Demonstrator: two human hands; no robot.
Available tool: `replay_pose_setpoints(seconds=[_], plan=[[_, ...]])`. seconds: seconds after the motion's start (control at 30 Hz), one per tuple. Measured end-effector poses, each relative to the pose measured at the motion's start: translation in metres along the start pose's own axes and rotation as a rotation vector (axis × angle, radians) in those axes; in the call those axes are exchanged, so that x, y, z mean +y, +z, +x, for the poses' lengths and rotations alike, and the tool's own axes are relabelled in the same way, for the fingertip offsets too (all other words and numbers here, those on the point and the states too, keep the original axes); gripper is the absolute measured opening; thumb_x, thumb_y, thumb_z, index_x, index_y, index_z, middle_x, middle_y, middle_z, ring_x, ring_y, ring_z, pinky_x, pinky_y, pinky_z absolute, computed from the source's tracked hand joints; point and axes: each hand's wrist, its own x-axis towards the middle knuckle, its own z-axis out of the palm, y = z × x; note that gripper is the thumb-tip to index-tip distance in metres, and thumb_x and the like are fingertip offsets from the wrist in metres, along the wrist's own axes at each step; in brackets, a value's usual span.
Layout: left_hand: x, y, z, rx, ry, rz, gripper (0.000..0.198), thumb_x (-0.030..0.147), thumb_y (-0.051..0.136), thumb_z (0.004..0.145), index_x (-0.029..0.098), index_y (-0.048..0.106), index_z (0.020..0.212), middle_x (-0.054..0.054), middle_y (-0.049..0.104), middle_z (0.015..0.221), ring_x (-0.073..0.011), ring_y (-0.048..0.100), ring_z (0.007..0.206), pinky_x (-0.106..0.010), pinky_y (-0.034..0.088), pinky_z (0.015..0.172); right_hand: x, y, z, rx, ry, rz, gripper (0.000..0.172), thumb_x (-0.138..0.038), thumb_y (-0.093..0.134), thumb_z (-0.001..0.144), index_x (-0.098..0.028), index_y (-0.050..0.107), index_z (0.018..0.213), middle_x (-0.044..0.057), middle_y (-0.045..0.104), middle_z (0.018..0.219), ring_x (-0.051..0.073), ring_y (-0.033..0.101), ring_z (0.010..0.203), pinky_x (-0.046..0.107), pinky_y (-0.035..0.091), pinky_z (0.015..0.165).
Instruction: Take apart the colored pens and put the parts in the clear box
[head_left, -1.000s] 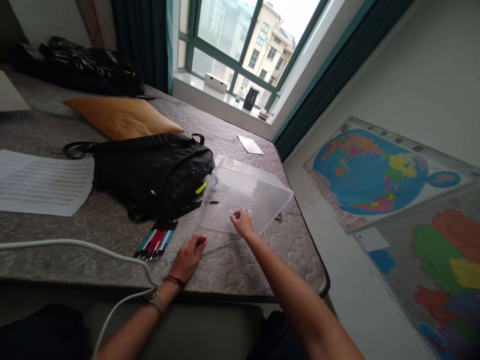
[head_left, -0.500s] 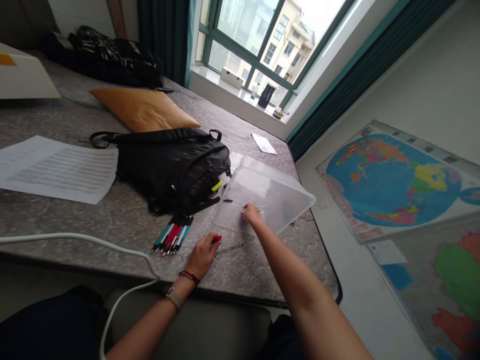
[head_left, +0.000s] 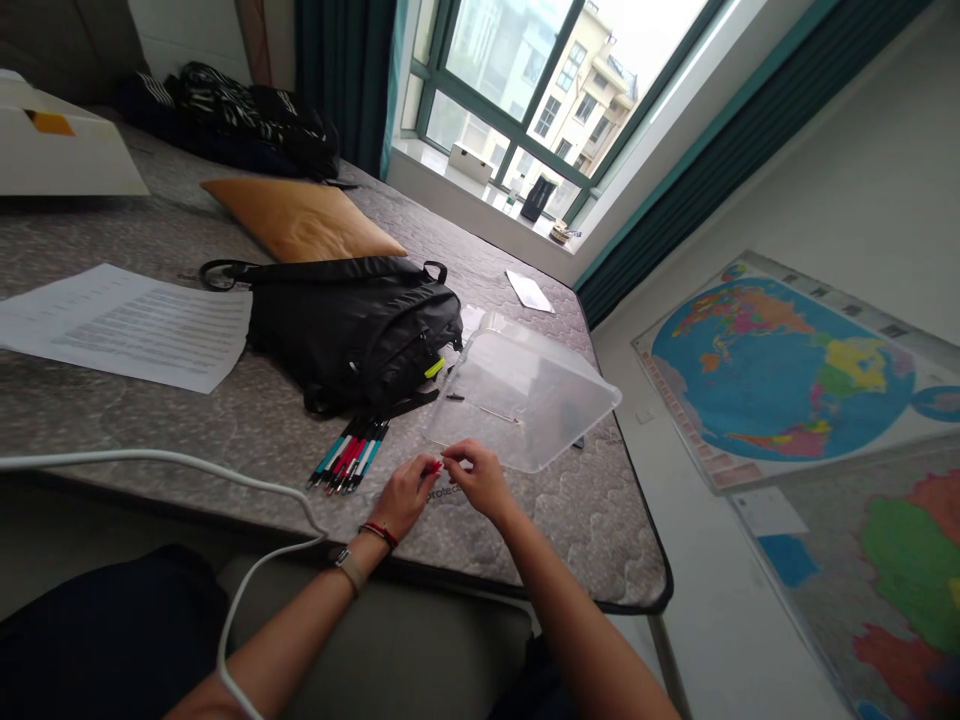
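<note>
My left hand (head_left: 406, 494) is closed around a small red piece (head_left: 435, 467), of which only the end shows at the fingertips. Right against it, my right hand (head_left: 480, 482) pinches thumb and finger together; anything between them is too small to make out. Beyond the hands is a clear plastic bin (head_left: 559, 400). A thin pale rod (head_left: 496, 414) and a small black piece (head_left: 455, 397) show at the bin, the rod apparently inside it. Left of my left hand, several pens (head_left: 349, 455) in teal, red and white lie side by side on the mattress (head_left: 600, 525).
A black backpack (head_left: 352, 335) lies behind the pens, with an orange cushion (head_left: 307, 220) beyond. Printed sheets (head_left: 142, 325) are at the left. A white cable (head_left: 187, 460) crosses the front edge. World map (head_left: 780, 350) hangs on the right wall.
My right hand has come back from the bin toward me and now meets my left hand. The thin rod in the bin is uncovered. The left hand still holds the red piece.
</note>
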Motion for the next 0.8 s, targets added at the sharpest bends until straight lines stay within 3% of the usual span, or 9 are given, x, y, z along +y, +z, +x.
replay_pose_setpoints(seconds=[0.13,0.23,0.37,0.5,0.6,0.67,0.8], plan=[[0.0,0.0,0.0,-0.004,-0.002,-0.008,0.017,0.035,0.044,0.096,0.025,0.056,0.103,-0.003,0.068,0.098,-0.0194,0.065,0.095,-0.032,0.05,0.086,-0.004,0.001,-0.002,-0.016,-0.072,-0.129,0.015,-0.024,0.059,0.085,-0.022,0.072,0.092,0.003,0.065,0.09,0.015,0.063,0.082,0.021,0.054,0.061],[-0.002,0.001,-0.001,0.014,0.018,-0.007,0.018,0.036,0.044,0.097,0.025,0.055,0.104,-0.003,0.067,0.098,-0.0189,0.065,0.094,-0.031,0.05,0.085,-0.003,-0.004,-0.005,-0.049,-0.093,-0.133,0.024,-0.026,0.061,0.085,-0.025,0.069,0.108,0.003,0.066,0.095,0.014,0.064,0.083,0.021,0.053,0.061],[-0.004,0.003,-0.001,0.027,0.016,-0.012,0.018,0.038,0.045,0.097,0.024,0.055,0.103,-0.003,0.068,0.097,-0.0189,0.065,0.093,-0.031,0.05,0.084,0.013,-0.03,0.008,-0.013,-0.079,-0.236,0.022,-0.029,0.06,0.087,-0.023,0.068,0.107,0.004,0.069,0.097,0.015,0.065,0.083,0.023,0.052,0.065],[-0.006,0.003,0.0,0.023,0.016,-0.026,0.017,0.037,0.045,0.097,0.024,0.055,0.102,-0.003,0.068,0.097,-0.0187,0.065,0.093,-0.031,0.05,0.084,0.05,-0.077,0.045,0.131,0.093,-0.603,0.022,-0.017,0.052,0.089,-0.017,0.069,0.104,0.007,0.071,0.098,0.017,0.066,0.083,0.028,0.048,0.084],[-0.007,0.004,0.0,0.032,0.01,-0.03,0.017,0.037,0.045,0.097,0.025,0.054,0.102,-0.003,0.068,0.097,-0.0188,0.065,0.093,-0.031,0.05,0.084,0.077,-0.104,0.069,0.057,0.35,-0.918,0.035,-0.006,0.05,0.086,-0.015,0.065,0.116,0.013,0.068,0.111,0.021,0.064,0.099,0.028,0.044,0.089],[-0.008,0.005,0.0,0.039,0.005,-0.031,0.017,0.038,0.045,0.097,0.025,0.054,0.102,-0.003,0.068,0.097,-0.019,0.066,0.094,-0.031,0.051,0.083,0.088,-0.111,0.078,-0.015,0.451,-1.029,0.038,-0.004,0.049,0.085,-0.016,0.063,0.119,0.015,0.066,0.116,0.023,0.064,0.102,0.029,0.043,0.087],[-0.009,0.006,0.0,0.048,0.008,-0.028,0.016,0.038,0.045,0.097,0.026,0.055,0.102,-0.002,0.069,0.097,-0.019,0.066,0.093,-0.03,0.051,0.083,0.101,-0.107,0.086,-0.068,0.467,-1.083,0.035,-0.007,0.041,0.09,-0.015,0.066,0.114,0.016,0.065,0.115,0.024,0.064,0.099,0.03,0.043,0.085]])
